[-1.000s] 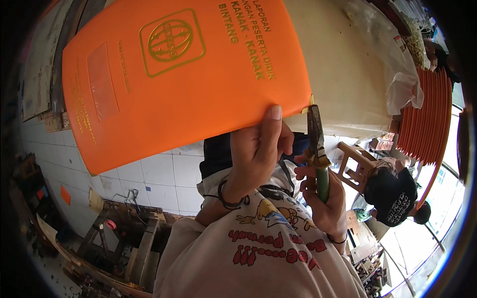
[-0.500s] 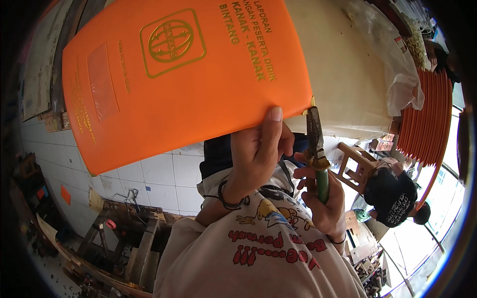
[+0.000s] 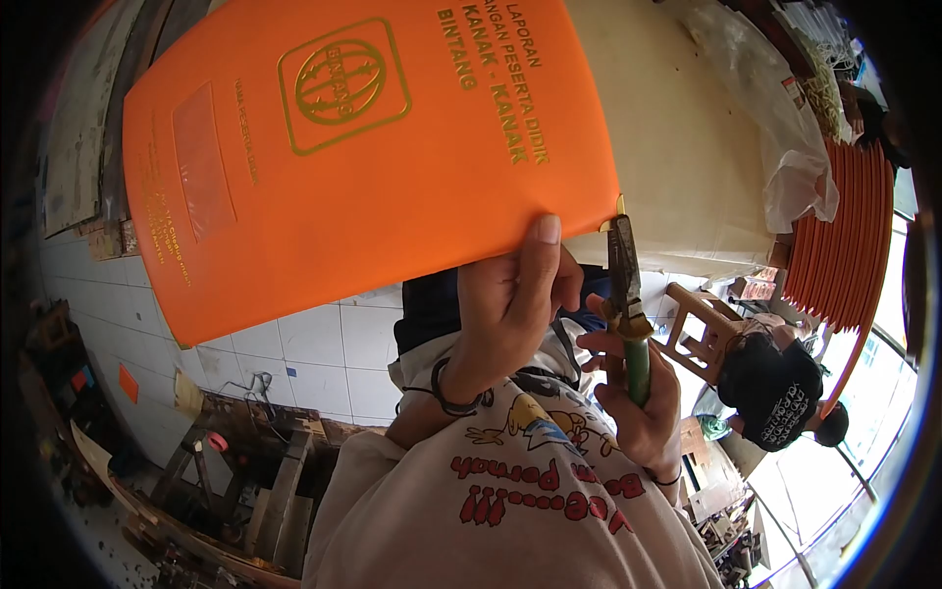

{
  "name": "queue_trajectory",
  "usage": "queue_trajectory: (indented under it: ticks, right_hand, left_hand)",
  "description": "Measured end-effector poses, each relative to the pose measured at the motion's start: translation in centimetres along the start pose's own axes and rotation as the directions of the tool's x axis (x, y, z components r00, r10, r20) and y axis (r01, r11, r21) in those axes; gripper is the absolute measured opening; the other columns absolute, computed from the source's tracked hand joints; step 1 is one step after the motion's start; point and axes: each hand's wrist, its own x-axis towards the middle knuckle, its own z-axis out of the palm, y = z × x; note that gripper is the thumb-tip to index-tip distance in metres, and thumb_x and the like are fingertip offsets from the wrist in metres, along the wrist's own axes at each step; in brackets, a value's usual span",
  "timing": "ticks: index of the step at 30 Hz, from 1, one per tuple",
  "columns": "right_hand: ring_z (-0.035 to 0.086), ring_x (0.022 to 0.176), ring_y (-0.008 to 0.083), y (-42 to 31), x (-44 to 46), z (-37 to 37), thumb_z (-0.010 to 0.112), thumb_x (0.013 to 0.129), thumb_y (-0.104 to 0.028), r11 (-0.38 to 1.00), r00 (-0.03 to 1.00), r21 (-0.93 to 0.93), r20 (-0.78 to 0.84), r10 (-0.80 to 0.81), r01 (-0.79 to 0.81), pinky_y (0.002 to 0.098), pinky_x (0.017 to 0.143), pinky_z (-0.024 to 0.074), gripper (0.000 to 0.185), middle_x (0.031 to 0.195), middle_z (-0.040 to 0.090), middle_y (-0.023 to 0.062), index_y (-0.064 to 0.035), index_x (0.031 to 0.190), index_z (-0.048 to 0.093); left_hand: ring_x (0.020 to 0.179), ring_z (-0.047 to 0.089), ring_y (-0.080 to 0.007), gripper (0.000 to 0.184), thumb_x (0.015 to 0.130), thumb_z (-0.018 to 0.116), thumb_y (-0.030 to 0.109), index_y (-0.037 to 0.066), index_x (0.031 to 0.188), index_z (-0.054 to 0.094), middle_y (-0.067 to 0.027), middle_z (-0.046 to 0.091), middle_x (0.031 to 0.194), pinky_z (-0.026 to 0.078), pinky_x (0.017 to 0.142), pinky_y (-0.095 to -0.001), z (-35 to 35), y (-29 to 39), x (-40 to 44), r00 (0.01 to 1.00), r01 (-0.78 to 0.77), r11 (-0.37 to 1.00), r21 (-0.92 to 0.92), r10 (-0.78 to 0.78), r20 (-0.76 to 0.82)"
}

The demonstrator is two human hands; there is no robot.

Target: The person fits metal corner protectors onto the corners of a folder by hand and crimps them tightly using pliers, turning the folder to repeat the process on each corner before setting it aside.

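Observation:
An orange folder [image 3: 392, 196] with gold lettering and a gold emblem fills the upper left of the head view. Pinched at its lower edge by my left hand [image 3: 515, 304], it has the thumb lying on the cover. My right hand [image 3: 643, 398] is wrapped round the green handle of a pair of pliers [image 3: 625, 275]. The pliers' jaws meet the folder's corner, where a gold metal corner piece [image 3: 619, 208] shows. Whether the jaws press on that piece is hard to tell. The folder's underside and the left fingers behind it are hidden.
Beyond the folder lies a tan work surface [image 3: 687, 128] with a clear plastic bag [image 3: 800, 147]. A tall stack of orange folders [image 3: 839, 236] stands at right, near a wooden stool [image 3: 702, 319] and a seated person in black [image 3: 770, 383]. Wooden frames [image 3: 280, 491] are at lower left.
The folder and the pliers at its corner have shifted very slightly in view. Both hands keep their hold.

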Motion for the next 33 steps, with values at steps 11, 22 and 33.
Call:
queue_trajectory:
  ticks: [11,22,33]
  right_hand:
    - [0.059,0.115,0.0297,0.31,-0.21,-0.03,0.049,0.069,0.008,0.997,0.999,0.075,0.010,0.030,-0.031,0.0372,0.098,0.0457,0.056,0.138,0.050,0.0218,0.0064,0.125,0.056]
    - [0.052,0.126,0.0275,-0.21,-0.43,-0.03,0.052,0.074,0.007,0.995,0.996,0.062,0.026,0.079,-0.081,0.0347,0.103,0.0391,0.051,0.138,0.049,0.0202,0.0056,0.126,0.057]
    - [0.061,0.099,0.0207,0.21,-0.07,0.08,0.042,0.079,0.011,0.999,0.999,-0.008,0.007,0.052,-0.052,0.0319,0.089,0.0472,0.041,0.119,0.059,0.0152,0.0039,0.116,0.058]
  left_hand:
    - [0.037,0.041,-0.0070,0.053,0.105,0.037,0.025,0.001,0.061,0.053,-0.0052,0.053,0.048,0.031,0.038,-0.0208,0.11,-0.10,-0.05,1.000,0.022,1.000,-0.011,-0.022,0.002]
    - [0.037,0.041,-0.0069,0.055,0.105,0.037,0.026,0.002,0.058,0.052,-0.0048,0.052,0.048,0.031,0.038,-0.0207,-0.05,-0.17,-0.01,1.000,-0.017,1.000,0.008,0.017,0.015]
    - [0.037,0.040,-0.0068,0.055,0.105,0.036,0.025,0.001,0.059,0.052,-0.0046,0.052,0.048,0.031,0.038,-0.0210,0.08,-0.06,0.01,1.000,-0.005,1.000,0.013,0.005,0.010]
